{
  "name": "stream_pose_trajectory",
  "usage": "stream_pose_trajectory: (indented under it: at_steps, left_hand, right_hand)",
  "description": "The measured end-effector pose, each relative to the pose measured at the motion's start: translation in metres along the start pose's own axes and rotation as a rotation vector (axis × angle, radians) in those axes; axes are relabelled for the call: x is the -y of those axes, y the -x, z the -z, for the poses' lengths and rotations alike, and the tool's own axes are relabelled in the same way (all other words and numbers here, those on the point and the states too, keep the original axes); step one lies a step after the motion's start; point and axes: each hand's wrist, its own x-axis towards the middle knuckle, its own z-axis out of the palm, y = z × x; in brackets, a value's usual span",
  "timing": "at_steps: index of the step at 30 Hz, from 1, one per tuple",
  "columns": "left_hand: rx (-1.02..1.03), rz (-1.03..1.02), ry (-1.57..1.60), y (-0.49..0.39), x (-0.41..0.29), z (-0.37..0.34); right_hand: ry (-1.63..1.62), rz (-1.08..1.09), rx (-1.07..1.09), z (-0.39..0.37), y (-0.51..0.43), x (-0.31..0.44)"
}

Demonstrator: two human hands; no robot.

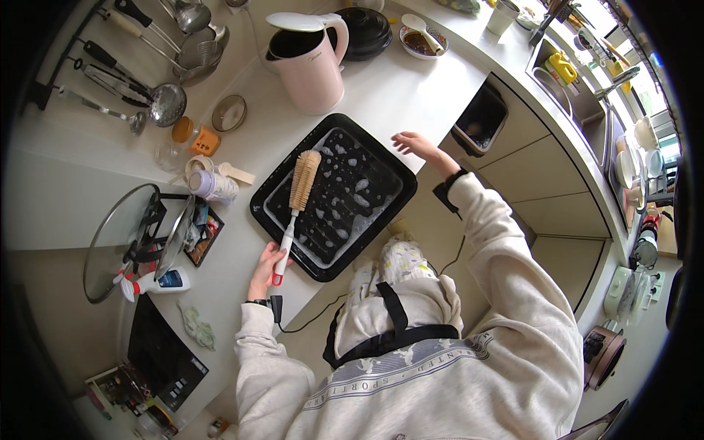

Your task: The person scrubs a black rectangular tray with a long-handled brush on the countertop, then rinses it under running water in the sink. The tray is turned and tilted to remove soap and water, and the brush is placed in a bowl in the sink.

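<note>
A black rectangular baking tray [352, 214] lies on the white countertop, wet and dotted with soapy foam. Its near edge is close to the counter's edge. My left hand [267, 269] grips a bottle brush [285, 250] by its white handle with a red end. The brush's tan bristle head [304, 179] is over the left part of the tray; whether it touches the bottom I cannot tell. To the right of the tray, my right hand [416, 147] is held out with nothing in it, its fingers extended and slightly apart.
A pink electric kettle [312, 77] with its lid up stands behind the tray. A bowl of brown sauce [422, 44] holds a spoon. To the left are a purple-lidded bottle [212, 186], glass lids [122, 242] and a spray bottle [165, 280]. A bin [480, 118] is at the right.
</note>
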Motion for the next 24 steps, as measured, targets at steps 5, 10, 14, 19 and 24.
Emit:
stream_pose_trajectory:
  at_steps: [5,10,14,19,24]
  left_hand:
    - [0.008,-0.018,0.033,0.002,0.002,-0.003]
    - [-0.03,-0.036,0.021,0.003,0.006,-0.005]
    - [-0.079,-0.04,0.0,0.005,0.008,-0.005]
    - [-0.083,-0.045,0.02,0.008,0.006,-0.003]
    - [-0.076,-0.057,0.027,0.007,-0.001,-0.003]
  right_hand:
    - [0.014,-0.099,0.062,-0.023,-0.033,0.014]
    - [0.081,-0.137,0.018,-0.029,-0.04,0.01]
    - [0.003,-0.138,0.086,-0.023,-0.039,0.005]
    - [-0.07,-0.091,0.146,-0.019,-0.029,0.005]
    - [-0.081,-0.047,0.154,-0.018,-0.023,0.001]
